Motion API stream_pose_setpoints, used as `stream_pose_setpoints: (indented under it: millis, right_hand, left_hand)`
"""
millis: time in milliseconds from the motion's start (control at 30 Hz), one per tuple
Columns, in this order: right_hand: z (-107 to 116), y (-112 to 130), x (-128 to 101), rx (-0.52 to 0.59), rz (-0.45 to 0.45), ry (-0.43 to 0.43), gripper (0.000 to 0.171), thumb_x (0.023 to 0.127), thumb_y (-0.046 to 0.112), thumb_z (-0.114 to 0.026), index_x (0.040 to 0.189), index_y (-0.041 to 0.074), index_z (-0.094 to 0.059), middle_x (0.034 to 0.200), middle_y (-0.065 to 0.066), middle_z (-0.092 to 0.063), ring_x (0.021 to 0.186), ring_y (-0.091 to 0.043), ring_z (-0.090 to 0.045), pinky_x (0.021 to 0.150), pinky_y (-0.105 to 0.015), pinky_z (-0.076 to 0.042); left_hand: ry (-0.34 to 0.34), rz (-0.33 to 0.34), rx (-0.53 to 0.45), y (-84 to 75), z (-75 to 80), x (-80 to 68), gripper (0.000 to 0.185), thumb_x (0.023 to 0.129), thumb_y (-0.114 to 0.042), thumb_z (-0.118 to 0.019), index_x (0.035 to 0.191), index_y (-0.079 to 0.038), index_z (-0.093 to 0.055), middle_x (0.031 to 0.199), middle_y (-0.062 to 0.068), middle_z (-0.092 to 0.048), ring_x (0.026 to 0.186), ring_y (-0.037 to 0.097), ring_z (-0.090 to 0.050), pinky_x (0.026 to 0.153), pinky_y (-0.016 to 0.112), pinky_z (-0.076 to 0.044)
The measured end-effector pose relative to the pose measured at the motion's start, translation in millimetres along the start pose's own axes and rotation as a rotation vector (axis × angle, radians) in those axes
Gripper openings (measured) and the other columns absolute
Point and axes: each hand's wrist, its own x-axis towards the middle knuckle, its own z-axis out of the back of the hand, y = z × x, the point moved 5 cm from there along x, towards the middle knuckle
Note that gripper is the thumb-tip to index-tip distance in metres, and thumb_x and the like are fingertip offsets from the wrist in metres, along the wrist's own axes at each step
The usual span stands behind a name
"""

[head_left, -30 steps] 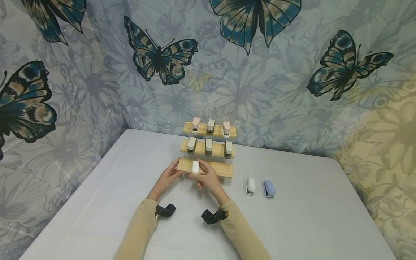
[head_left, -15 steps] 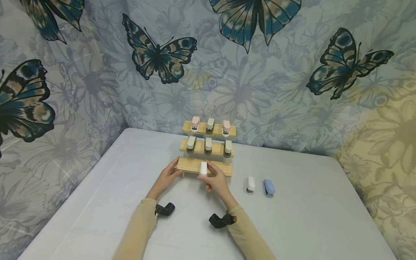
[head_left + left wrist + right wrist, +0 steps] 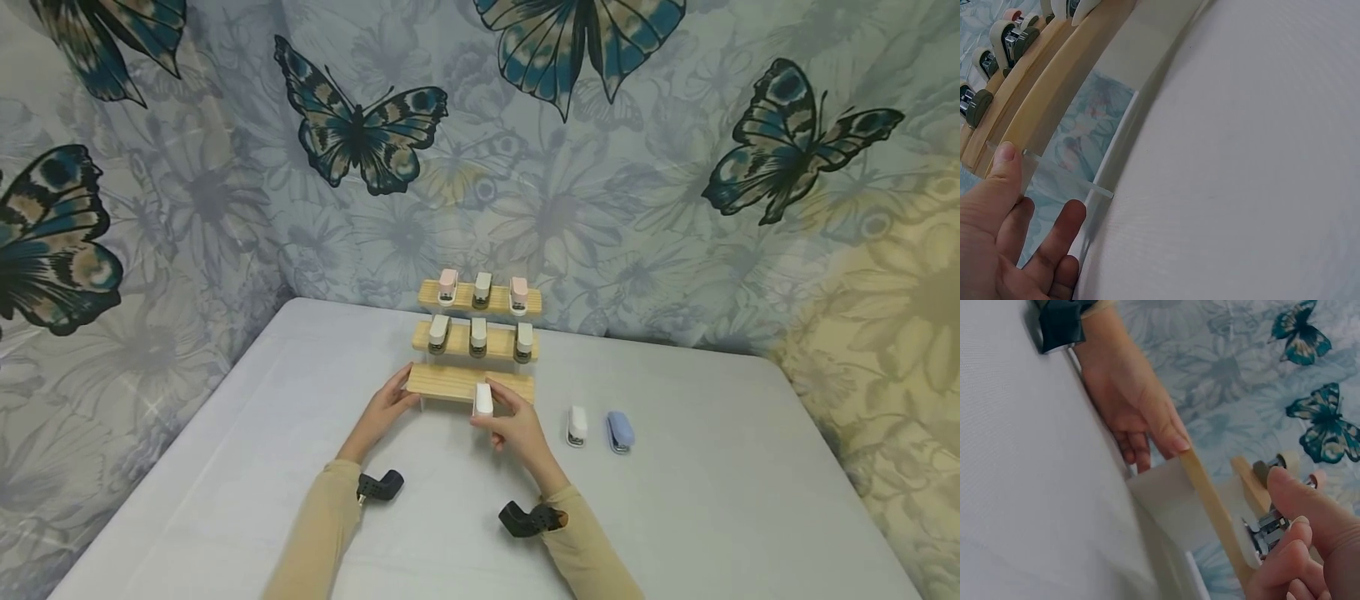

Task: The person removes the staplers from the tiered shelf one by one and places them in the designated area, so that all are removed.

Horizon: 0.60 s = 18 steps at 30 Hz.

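A three-tier wooden stand (image 3: 450,381) sits at the back of the grey table, with three small staplers (image 3: 477,336) on each of its two upper shelves. My left hand (image 3: 388,406) holds the left end of the bottom shelf (image 3: 1054,94), thumb on the board and fingers (image 3: 1054,240) against the clear side panel. My right hand (image 3: 516,427) pinches a white mini stapler (image 3: 483,400) at the front edge of the bottom shelf, right of its middle. In the right wrist view the stapler's metal part (image 3: 1266,530) shows between my fingertips (image 3: 1294,534), with the left hand (image 3: 1132,406) behind.
A white stapler (image 3: 577,425) and a blue stapler (image 3: 619,432) lie on the table right of the stand. A butterfly-print cloth (image 3: 600,208) hangs right behind the stand. The grey table (image 3: 712,500) stretches forward and to both sides.
My right hand has carried the white stapler rightward along the bottom shelf and slightly toward me. The left hand has stayed on the shelf's left end.
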Motion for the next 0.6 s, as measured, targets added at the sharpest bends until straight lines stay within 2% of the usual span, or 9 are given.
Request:
stream_pose_setpoints:
  millis: [267,467,600]
  right_hand:
    - [11,-8,-1,-0.053,0.022,-0.009,0.066,0.061,0.021,-0.068,0.119,0.017,-0.036,0.117,-0.008,-0.037,0.036,-0.014,-0.042,0.029,-0.038,-0.035]
    - [20,-8,-3,-0.008,-0.003,-0.002,0.065,0.061,0.019,-0.068,0.118,0.017,-0.037,0.119,-0.01,-0.034,0.036,-0.014,-0.04,0.032,-0.03,-0.039]
    - [24,-8,-3,0.015,-0.024,0.018,0.065,0.061,0.017,-0.068,0.118,0.017,-0.037,0.119,-0.011,-0.033,0.035,-0.012,-0.038,0.032,-0.026,-0.037]
  left_hand:
    - [0.004,0.002,-0.021,1.8,0.7,-1.1,0.059,0.075,-0.03,-0.052,0.125,-0.017,-0.023,0.126,0.002,-0.022,0.094,0.017,-0.044,0.076,0.026,-0.038]
    - [0.006,-0.004,-0.023,-1.3,1.0,-0.7,0.061,0.075,-0.03,-0.052,0.125,-0.014,-0.022,0.126,0.002,-0.022,0.095,0.016,-0.043,0.076,0.026,-0.037]
    - [-0.003,0.002,-0.017,-1.2,1.7,-0.5,0.06,0.074,-0.031,-0.052,0.125,-0.016,-0.023,0.126,0.001,-0.022,0.095,0.016,-0.043,0.076,0.026,-0.037]
